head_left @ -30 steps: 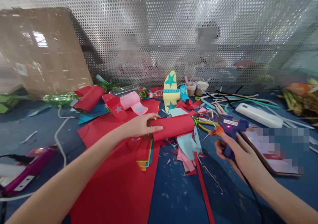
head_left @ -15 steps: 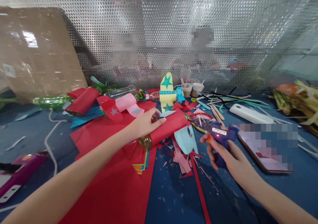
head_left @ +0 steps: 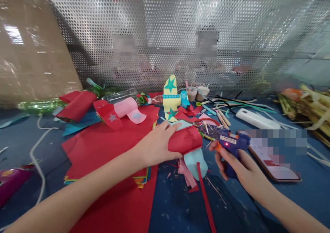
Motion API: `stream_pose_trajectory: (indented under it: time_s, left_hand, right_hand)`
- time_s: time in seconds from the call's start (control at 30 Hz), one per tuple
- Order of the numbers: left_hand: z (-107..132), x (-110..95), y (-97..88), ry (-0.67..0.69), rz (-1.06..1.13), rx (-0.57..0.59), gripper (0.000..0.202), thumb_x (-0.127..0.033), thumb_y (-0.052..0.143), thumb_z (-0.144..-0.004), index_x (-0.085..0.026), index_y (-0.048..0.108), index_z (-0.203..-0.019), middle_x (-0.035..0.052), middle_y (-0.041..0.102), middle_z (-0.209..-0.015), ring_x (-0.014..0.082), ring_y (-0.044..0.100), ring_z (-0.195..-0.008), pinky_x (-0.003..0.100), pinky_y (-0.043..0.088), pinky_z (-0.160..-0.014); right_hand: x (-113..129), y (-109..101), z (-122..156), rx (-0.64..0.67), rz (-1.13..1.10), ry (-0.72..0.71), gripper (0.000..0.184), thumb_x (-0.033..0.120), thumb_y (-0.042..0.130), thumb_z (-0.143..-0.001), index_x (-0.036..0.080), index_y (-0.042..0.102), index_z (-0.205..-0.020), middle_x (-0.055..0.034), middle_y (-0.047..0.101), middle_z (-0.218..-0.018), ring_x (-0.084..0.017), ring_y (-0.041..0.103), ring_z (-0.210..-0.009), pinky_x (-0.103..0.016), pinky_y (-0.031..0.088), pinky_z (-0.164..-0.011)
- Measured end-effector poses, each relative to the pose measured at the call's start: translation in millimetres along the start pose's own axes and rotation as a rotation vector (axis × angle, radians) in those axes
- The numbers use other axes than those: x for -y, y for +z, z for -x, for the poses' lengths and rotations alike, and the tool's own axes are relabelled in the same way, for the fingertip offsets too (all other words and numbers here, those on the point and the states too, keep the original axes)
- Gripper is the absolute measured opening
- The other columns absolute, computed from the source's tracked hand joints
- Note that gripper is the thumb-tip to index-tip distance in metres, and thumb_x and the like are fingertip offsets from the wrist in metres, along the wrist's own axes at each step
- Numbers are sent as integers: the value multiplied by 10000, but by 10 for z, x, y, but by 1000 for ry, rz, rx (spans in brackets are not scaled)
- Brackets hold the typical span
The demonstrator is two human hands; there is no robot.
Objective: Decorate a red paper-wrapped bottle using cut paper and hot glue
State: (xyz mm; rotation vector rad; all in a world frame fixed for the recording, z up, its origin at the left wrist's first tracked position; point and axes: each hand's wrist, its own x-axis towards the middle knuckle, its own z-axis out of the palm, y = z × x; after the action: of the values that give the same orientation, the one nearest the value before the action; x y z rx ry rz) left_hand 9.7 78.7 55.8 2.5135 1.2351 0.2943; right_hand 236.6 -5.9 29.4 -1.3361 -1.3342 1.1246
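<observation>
My left hand (head_left: 157,143) is wrapped round a bottle covered in red paper (head_left: 187,139), which lies on its side with its green-capped neck to the right. One light blue paper wing (head_left: 196,162) hangs from its near side; another light blue paper piece (head_left: 181,124) lies along its upper side by my fingers. In my right hand (head_left: 241,166) is a blue hot glue gun (head_left: 229,139), its red light on and a finger at the orange trigger. The gun's nozzle points left, close to the bottle's upper side; whether they touch I cannot tell.
Red paper sheets (head_left: 113,198) cover the left of the blue table. Behind stand a yellow paper plane (head_left: 170,98), paper-wrapped bottles (head_left: 78,105) and small cups (head_left: 202,93). A phone (head_left: 273,157) and white glue gun-like tool (head_left: 259,118) lie right; a cardboard box (head_left: 33,50) stands left.
My left hand has moved right and closed round the red-covered bottle, which has shifted slightly right and turned. The glue gun stays nearly in place, its nozzle now by the bottle's upper side.
</observation>
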Motion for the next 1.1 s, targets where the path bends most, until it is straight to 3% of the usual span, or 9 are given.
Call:
stream_pose_trajectory:
  time_s: [0.17, 0.37, 0.7, 0.83, 1.1]
  left_hand:
    - [68, -77, 95, 100, 1, -49, 668, -455, 678, -726, -244, 423, -1306, 104, 351, -1382, 320, 487, -1194, 447, 470, -956]
    - [69, -68, 119, 175, -37, -73, 449, -469, 527, -860, -247, 475, -1247, 91, 406, -1376, 314, 485, -1191, 477, 442, -983]
    - [42, -70, 79, 219, 6, -36, 448, -446, 525, -876, -215, 469, -1256, 60, 552, -1297, 249, 482, -1222, 412, 360, -1059]
    - [38, -62, 85, 194, 9, -33, 474, -454, 521, -874, -218, 463, -1281, 64, 559, -1298, 261, 492, -1209, 421, 355, -1057]
    - [42, -66, 86, 164, 2, -16, 512, -476, 509, -874, -216, 445, -1311, 59, 561, -1291, 268, 490, -1185, 419, 375, -1035]
  right_hand:
    - [17, 10, 47, -3, 25, -35, 296, 474, 493, -902, 203, 555, -1007, 51, 505, -570, -103, 475, -429, -231, 406, -440]
    - [20, -4, 96, -7, 59, -16, 325, 494, 481, -901, 192, 597, -933, 35, 506, -579, -103, 483, -437, -229, 419, -439]
    - [43, -18, 137, -17, 137, -8, 338, 526, 495, -877, 202, 585, -839, 28, 523, -577, -117, 495, -430, -243, 429, -426]
    - [26, -18, 164, -1, 267, 26, 418, 570, 477, -865, 212, 538, -657, 8, 535, -571, -138, 513, -470, -264, 422, -457]
    - [16, -18, 164, 18, 283, 89, 445, 613, 455, -852, 221, 525, -653, 0, 545, -607, -155, 518, -518, -278, 419, -488]
